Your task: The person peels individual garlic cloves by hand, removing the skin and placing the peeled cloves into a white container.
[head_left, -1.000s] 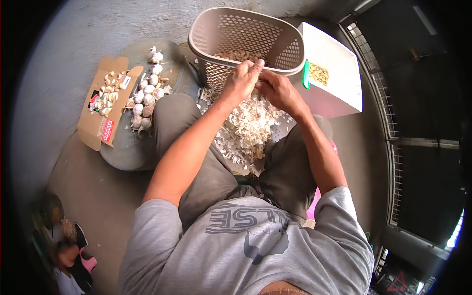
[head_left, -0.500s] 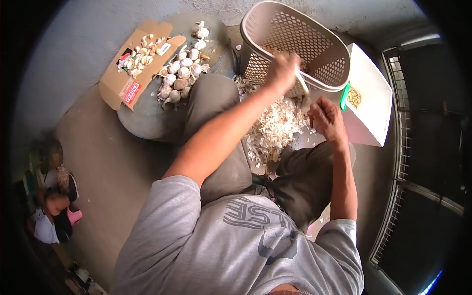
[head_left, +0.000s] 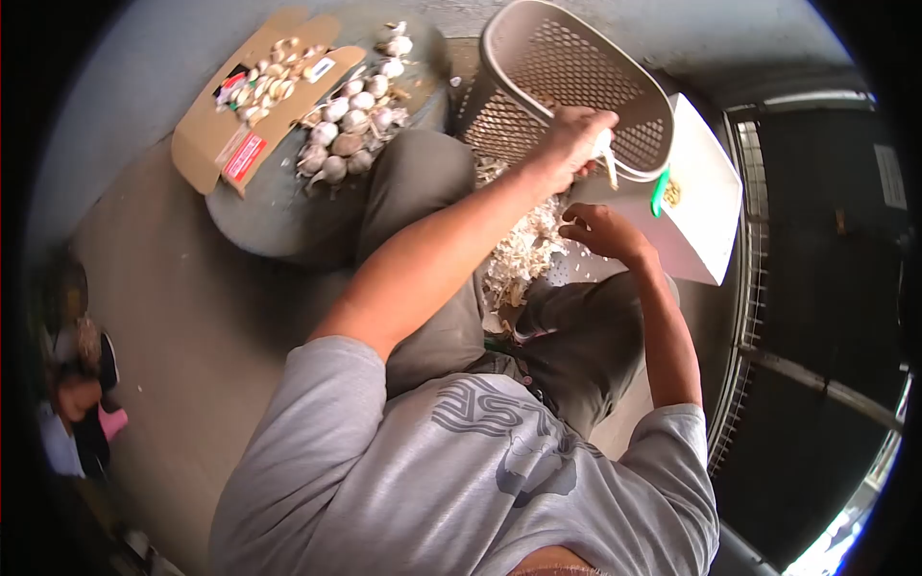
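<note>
The person's left hand point(head_left: 576, 139) is out over the near rim of a basket point(head_left: 567, 58), its grip closed on a white garlic head point(head_left: 603, 146) with the stalk hanging down. The right hand point(head_left: 607, 230) is just below and nearer the body, beside the heap of pale skins point(head_left: 523, 254); its fingers are loosely bent and apart, and I see nothing between them.

That garlic head should be light, I'd judge, and firm at the core under a thin wrapper — dry, brittle stuff that could slide or flake under the fingertips. The plump round part looks the surest place to take hold; the stalk is a handy tail, though it may be stiff and could snap if pulled hard. A hard squeeze might split the cloves apart.

On the far left, a low, rounded counter point(head_left: 279, 221), dull and greyish, carries more whole heads point(head_left: 346, 125), knobbly and papery, some white, some browner. Beside them lies a piece of cardboard point(head_left: 213, 134), flat and creased, with loose cloves point(head_left: 274, 86) scattered on it, smooth and curved. The basket looks like hard plastic, pierced all over like a net, with a thick smooth rim. To its right is a white box point(head_left: 709, 192), plain-sided and maybe foam — a green strip point(head_left: 660, 190) is at its edge.
</note>
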Available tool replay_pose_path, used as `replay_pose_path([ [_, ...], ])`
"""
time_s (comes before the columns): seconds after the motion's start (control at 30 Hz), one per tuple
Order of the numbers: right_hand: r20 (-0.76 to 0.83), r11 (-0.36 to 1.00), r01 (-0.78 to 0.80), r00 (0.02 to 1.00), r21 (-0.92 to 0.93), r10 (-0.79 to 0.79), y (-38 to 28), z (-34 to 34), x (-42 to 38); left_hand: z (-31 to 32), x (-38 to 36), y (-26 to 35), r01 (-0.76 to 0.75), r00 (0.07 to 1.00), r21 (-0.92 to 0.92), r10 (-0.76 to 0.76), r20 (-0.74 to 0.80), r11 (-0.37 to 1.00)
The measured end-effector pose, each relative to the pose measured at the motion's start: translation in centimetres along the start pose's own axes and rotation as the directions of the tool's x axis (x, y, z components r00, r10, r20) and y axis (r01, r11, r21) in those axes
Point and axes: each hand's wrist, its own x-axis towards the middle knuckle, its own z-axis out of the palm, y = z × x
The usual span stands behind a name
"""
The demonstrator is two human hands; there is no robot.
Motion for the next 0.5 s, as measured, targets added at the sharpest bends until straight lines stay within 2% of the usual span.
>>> replay_pose_path([
  [0.1, -0.013, 0.914, -0.047, 0.998, 0.403, 0.057, 1.1, -0.4, 3.6, 0.0, 0.0, 0.5, -0.010, 1.000, -0.019, 0.010, -0.008, 1.000],
  [0.13, 0.029, 0.688, -0.077, 0.996, 0.722, 0.081, -0.6, -1.4, 3.9, 0.0, -0.3, 0.8, -0.028, 1.000, -0.045, 0.028, 0.002, 0.999],
  [0.17, -0.100, 0.513, 0.033, 0.990, 0.858, 0.102, 0.7, 0.4, 6.1, 0.2, -0.1, 1.0, -0.028, 1.000, -0.083, 0.026, -0.017, 0.996],
  [0.2, -0.130, 0.352, 0.130, 0.991, 0.927, -0.023, 1.1, 1.6, 8.1, 0.4, 0.0, 1.2, -0.061, 0.998, -0.056, 0.059, -0.037, 0.997],
  [0.27, -0.114, 0.257, 0.144, 0.985, 0.956, -0.130, -1.1, 1.8, 12.1, 0.4, 0.1, 1.5, -0.110, 0.992, -0.002, 0.110, -0.055, 0.994],
  [0.37, -0.049, 0.582, 0.095, 0.994, 0.808, -0.095, -8.7, 0.6, 18.3, 0.3, 0.0, 2.0, -0.054, 0.998, -0.067, 0.051, -0.046, 0.996],
  [0.43, -0.207, 0.702, 0.264, 0.964, 0.661, -0.168, -10.8, 1.6, 22.6, 0.5, -0.5, 2.9, -0.053, 0.996, -0.073, 0.047, -0.070, 0.996],
  [0.5, -0.404, 0.772, 0.421, 0.885, 0.476, -0.233, -12.5, 3.1, 26.4, 0.3, -0.5, 3.2, -0.076, 0.996, -0.095, 0.072, -0.050, 0.993],
])
